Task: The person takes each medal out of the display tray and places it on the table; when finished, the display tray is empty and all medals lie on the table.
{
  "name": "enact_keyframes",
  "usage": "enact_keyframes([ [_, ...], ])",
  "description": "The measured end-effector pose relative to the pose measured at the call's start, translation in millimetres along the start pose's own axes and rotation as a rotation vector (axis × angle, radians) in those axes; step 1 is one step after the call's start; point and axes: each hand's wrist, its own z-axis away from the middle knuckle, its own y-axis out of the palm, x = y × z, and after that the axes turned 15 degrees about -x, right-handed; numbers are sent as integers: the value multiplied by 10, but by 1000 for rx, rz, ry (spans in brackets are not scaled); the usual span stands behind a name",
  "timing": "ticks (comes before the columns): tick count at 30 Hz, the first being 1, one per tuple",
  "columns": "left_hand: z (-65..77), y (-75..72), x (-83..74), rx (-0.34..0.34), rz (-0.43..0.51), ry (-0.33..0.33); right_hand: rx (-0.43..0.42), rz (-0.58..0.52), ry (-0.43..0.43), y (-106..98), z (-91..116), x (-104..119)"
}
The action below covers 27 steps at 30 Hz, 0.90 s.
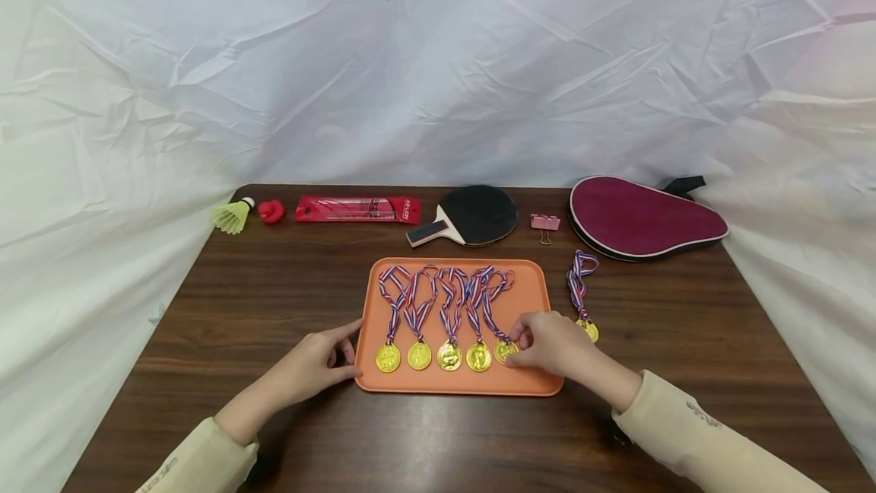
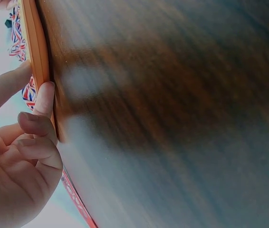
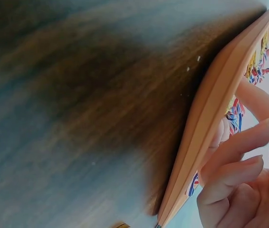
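An orange tray [image 1: 457,383] bears several gold medals lying in a row, their striped red, white and blue ribbons stretched toward its far side. My left hand [image 1: 316,362] holds the tray's left edge with thumb and index finger, the other fingers curled, as the left wrist view shows. Over the tray's right part, my right hand [image 1: 553,342] pinches the rightmost medal [image 1: 505,351] at its edge, covering some of it. Another gold medal [image 1: 588,329] with its ribbon [image 1: 577,284] lies on the table right of the tray, partly behind the right hand.
Along the back of the brown table [image 1: 274,280] lie a yellow shuttlecock [image 1: 233,216], a small red object [image 1: 271,211], a red packet [image 1: 357,209], a black table tennis bat [image 1: 484,215], a pink binder clip [image 1: 545,224] and a maroon bat case [image 1: 639,217]. White cloth hangs behind.
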Motion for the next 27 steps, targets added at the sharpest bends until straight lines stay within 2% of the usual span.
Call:
enact_keyframes([
  [4,-5,-6,-4,0,-6,-8,5,-12,-3,-13,-12,-13],
  [10,-2,-6,-6,-2,2,-3,8,-90,-21,-32,5,-69],
  [18,5,6,6,-2,8,14,25,-198,-115,-111,51,-125],
  [27,3,3,-1,12,6,-13,-8,-277,-117,-253,54,-141],
])
